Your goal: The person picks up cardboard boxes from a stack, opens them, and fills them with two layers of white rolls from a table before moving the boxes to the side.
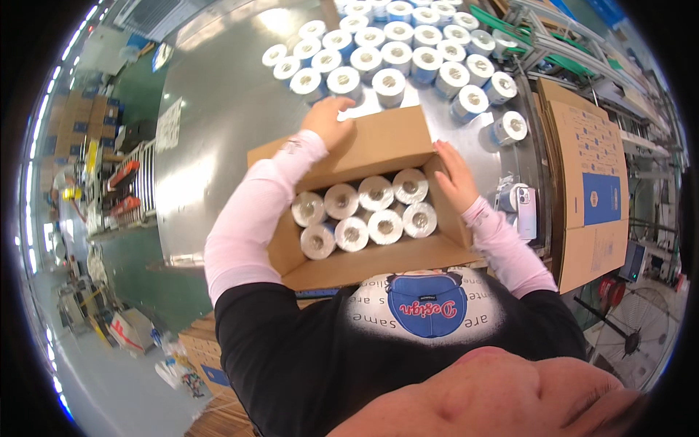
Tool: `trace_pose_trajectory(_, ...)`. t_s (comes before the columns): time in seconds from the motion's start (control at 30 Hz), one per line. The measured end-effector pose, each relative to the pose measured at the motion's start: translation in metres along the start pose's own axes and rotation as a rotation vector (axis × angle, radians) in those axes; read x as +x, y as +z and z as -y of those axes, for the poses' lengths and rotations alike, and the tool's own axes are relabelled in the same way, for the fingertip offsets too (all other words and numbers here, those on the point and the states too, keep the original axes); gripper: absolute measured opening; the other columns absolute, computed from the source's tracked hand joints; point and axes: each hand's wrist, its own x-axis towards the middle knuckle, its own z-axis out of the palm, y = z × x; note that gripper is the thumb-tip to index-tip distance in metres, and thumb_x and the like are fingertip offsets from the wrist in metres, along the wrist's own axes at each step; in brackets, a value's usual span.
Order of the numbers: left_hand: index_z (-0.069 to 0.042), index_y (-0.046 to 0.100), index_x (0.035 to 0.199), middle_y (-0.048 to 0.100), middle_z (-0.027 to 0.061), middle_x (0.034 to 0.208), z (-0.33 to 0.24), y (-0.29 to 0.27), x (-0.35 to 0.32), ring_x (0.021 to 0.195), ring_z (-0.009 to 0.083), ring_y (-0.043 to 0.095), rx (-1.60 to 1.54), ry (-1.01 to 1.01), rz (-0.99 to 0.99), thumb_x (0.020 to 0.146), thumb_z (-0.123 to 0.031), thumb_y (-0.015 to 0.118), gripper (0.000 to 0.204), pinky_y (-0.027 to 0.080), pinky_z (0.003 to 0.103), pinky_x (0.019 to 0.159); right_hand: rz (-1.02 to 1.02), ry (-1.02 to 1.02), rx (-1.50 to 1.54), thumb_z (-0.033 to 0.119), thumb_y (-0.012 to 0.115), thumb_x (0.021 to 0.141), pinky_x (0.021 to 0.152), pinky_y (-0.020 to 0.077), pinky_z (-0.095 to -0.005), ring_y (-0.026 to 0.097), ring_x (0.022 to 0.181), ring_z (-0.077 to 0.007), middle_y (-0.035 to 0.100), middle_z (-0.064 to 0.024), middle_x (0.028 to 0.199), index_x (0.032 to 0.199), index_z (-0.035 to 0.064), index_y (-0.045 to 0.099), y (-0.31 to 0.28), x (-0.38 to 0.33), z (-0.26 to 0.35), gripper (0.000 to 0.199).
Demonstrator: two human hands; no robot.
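An open cardboard box (378, 142) stands in front of me, its far flap raised. Inside lie two rows of upright wrapped rolls (352, 234), white-ended with hollow cores. My left hand (329, 122) is at the far left of the raised flap, fingers apart and holding nothing; its fingertips come near the closest loose roll (344, 81). Stretched out along the right side of the box is my right hand (456, 178), its fingers at the right end of the flap and wall. Both forearms wear pale pink sleeves.
Many more blue-and-white rolls (397, 54) crowd the far part of the metal table (207, 153). Flattened cartons (593, 167) lean at the right, beside a phone (526, 211). A floor fan (632, 339) stands at lower right. Stacked cartons (211, 349) sit at lower left.
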Motion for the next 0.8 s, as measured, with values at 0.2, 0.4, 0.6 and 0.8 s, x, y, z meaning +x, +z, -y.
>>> trace_pose_trajectory(0.2,-0.008,0.060,0.120,0.056,0.0220,0.123,-0.009,0.187,0.056,0.116,0.0338,0.052,-0.066,-0.024,0.630,0.082,-0.036,0.063,0.047,0.040,0.040,0.101,-0.118,0.145,-0.156,0.015,0.055,0.087,0.107,0.0325,-0.0440,0.040,0.129,-0.0387,0.046,-0.0198,0.137,0.129,0.0090,0.055,-0.013,0.028,-0.101,0.042)
trace_pose_trajectory(0.4,-0.024,0.055,0.129,0.037,0.0163,0.144,0.060,0.190,0.189,0.136,0.0376,0.031,0.444,-0.198,0.024,0.080,-0.031,0.067,0.051,0.030,0.044,0.110,0.324,-0.092,-0.907,0.002,0.056,0.081,0.110,0.0266,-0.0527,0.017,0.145,-0.0267,0.025,-0.0043,0.155,0.131,0.0276,0.054,-0.075,0.167,-0.185,0.056)
trace_pose_trajectory(0.6,-0.024,0.048,0.136,0.032,0.0151,0.147,0.087,0.191,0.225,0.133,0.0371,0.033,0.341,-0.330,0.221,0.077,-0.040,0.068,0.065,0.033,0.041,0.110,0.869,-0.108,-0.965,0.011,0.051,0.089,0.114,0.0186,-0.0511,0.018,0.145,-0.0239,0.032,-0.0084,0.151,0.119,0.0296,0.064,-0.056,0.224,-0.246,0.038)
trace_pose_trajectory(0.8,-0.020,0.056,0.131,0.024,0.0161,0.151,0.066,0.174,0.230,0.137,0.0354,0.025,0.378,-0.484,0.271,0.073,-0.047,0.071,0.066,0.031,0.044,0.110,0.781,-0.007,-1.012,0.034,0.066,0.078,0.107,0.0275,-0.0510,0.043,0.125,-0.0310,0.054,-0.0133,0.120,0.114,0.0205,0.066,-0.053,0.208,-0.251,0.039)
